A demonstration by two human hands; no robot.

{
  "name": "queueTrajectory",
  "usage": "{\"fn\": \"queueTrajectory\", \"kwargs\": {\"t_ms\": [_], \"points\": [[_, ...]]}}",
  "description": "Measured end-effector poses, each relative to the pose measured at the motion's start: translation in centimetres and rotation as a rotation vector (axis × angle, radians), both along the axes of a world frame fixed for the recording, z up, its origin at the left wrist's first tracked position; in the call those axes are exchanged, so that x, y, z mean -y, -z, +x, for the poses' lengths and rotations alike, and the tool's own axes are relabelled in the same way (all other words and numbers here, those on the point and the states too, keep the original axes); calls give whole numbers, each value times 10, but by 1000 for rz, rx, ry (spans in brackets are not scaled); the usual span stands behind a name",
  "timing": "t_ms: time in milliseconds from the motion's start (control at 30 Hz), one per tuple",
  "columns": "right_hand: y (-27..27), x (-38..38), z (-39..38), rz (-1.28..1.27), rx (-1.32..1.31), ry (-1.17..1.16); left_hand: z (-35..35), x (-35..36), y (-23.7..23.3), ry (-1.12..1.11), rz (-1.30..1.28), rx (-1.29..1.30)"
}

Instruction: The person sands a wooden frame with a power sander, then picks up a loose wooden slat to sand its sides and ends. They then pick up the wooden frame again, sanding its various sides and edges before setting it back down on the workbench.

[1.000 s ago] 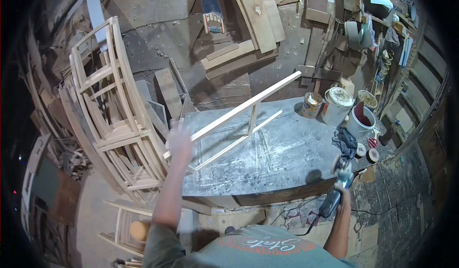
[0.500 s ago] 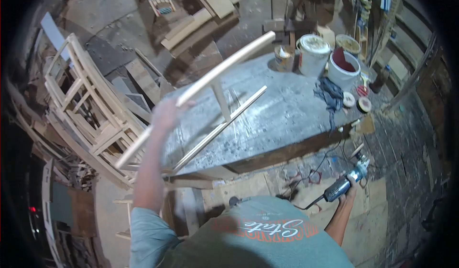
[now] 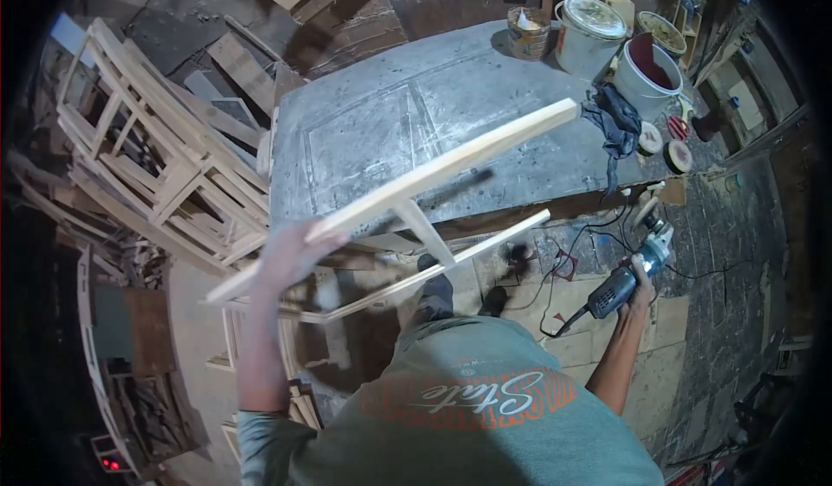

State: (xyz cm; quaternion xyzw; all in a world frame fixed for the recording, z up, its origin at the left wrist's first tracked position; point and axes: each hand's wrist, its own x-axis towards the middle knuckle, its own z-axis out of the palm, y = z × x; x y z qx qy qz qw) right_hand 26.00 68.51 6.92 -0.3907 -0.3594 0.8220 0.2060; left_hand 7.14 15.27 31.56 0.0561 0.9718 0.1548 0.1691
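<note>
My left hand [image 3: 295, 256] is wrapped round the upper rail of a pale wooden frame [image 3: 442, 169], near its left end. The frame is tilted; its upper rail crosses in front of the grey table, and a short crosspiece joins it to a thinner lower rail beyond the table's near edge. Blur softens the fingers of this hand. On the right side, my right hand [image 3: 640, 287] grips a grey and black corded power tool [image 3: 617, 288], held clear of the frame with its metal head pointing up and right.
The grey table [image 3: 364, 96] bears a lidded white bucket [image 3: 589, 39], an open white bucket [image 3: 646, 83], a can [image 3: 528, 35] and a dark cloth [image 3: 614, 122]. Wooden frames [image 3: 165, 165] lean at the left. A cord [image 3: 563, 265] trails over the floor.
The wooden frame has swung down and toward me, its right end moving right and its lower rail leaving the tabletop area. The view has shifted; my right hand still holds the tool.
</note>
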Motion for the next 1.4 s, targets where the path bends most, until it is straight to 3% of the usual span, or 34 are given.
{"fn": "queueTrajectory", "kwargs": {"t_ms": [100, 167, 233, 367, 600, 700, 800, 900, 1033, 1167, 1267, 1333, 1367, 1400], "points": [[-9, 9, -12, 146, 42, -116, -4, 3, 97, 33, 179, 53], [-18, 17, -20, 246, 92, -146, -2, 3, 156, 264, 178, -243], [-37, 32, -32, 351, 147, -187, -3, -1, 214, 238, 163, -295], [-46, 52, -54, 545, 190, -375, -7, -20, 263, 209, 0, -175], [-25, 109, -106, 862, 243, -730, -18, -27, 298, 221, -76, -52], [-44, 153, -130, 1256, 333, -964, -17, -27, 312, 195, -81, -14], [-51, 190, -143, 1330, 467, -1267, -17, -28, 317, 182, -55, 19], [-50, 219, -151, 1410, 429, -1412, -18, -27, 322, 189, -23, -12], [-43, 231, -155, 1458, 365, -1444, -19, -26, 329, 193, -55, 15], [-46, 208, -160, 1417, 561, -1438, -19, -29, 326, 194, -87, 56], [-35, 164, -162, 1437, 610, -1162, -19, -32, 326, 184, -88, 62], [-7, 113, -162, 1201, 705, -1026, -19, -31, 327, 183, -87, 52], [-55, 118, -173, 1327, 762, -967, -19, -30, 329, 187, -85, 44], [-46, 97, -174, 1325, 707, -916, -19, -30, 331, 189, -84, 34]]}}
